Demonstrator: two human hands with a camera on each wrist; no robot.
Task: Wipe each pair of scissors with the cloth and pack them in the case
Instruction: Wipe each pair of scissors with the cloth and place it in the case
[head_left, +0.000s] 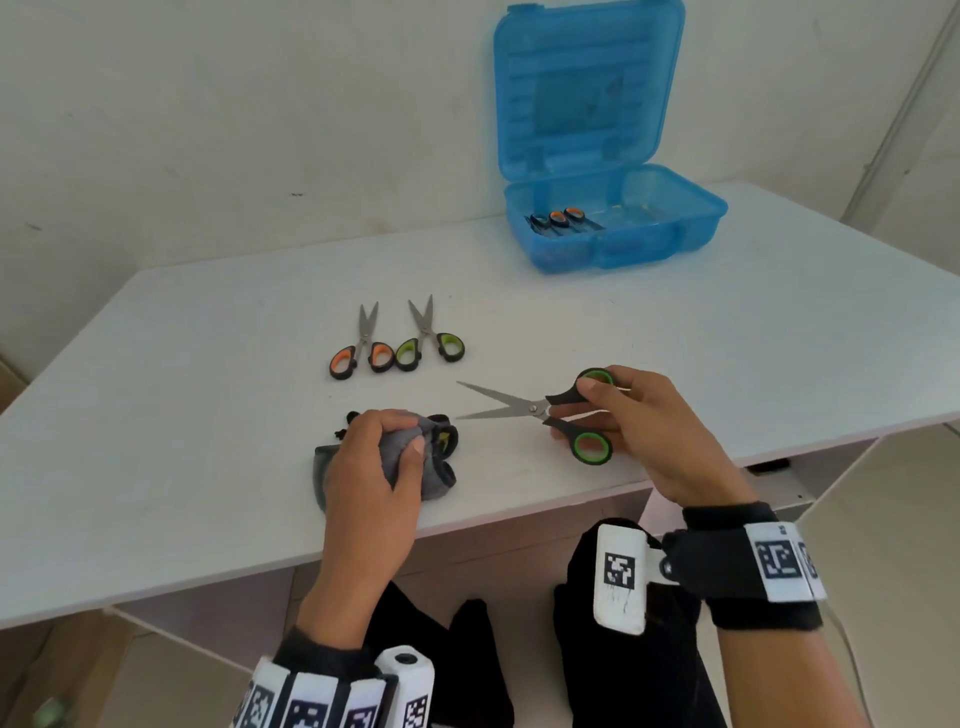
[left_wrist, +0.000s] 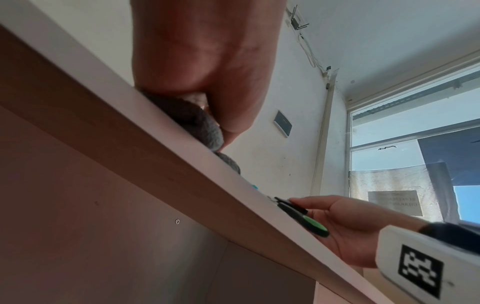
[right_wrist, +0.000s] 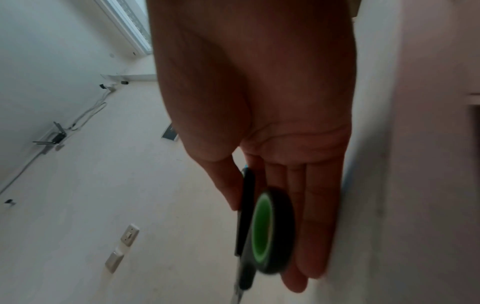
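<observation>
Holding green-handled scissors (head_left: 540, 410) beside bunched cloth (head_left: 410, 457)

Bare surface (head_left: 675, 332) lay between the held scissors (head_left: 540, 410) and the open blue case (head_left: 618, 244); two scissors (head_left: 397, 340) lay left of that path, well apart from it.

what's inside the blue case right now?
The open blue case holds scissors in its left compartment: three handle loops show, two orange and one dark. Their blades blur behind the tinted wall, so the count is unclear. The right compartment looks empty.
</observation>
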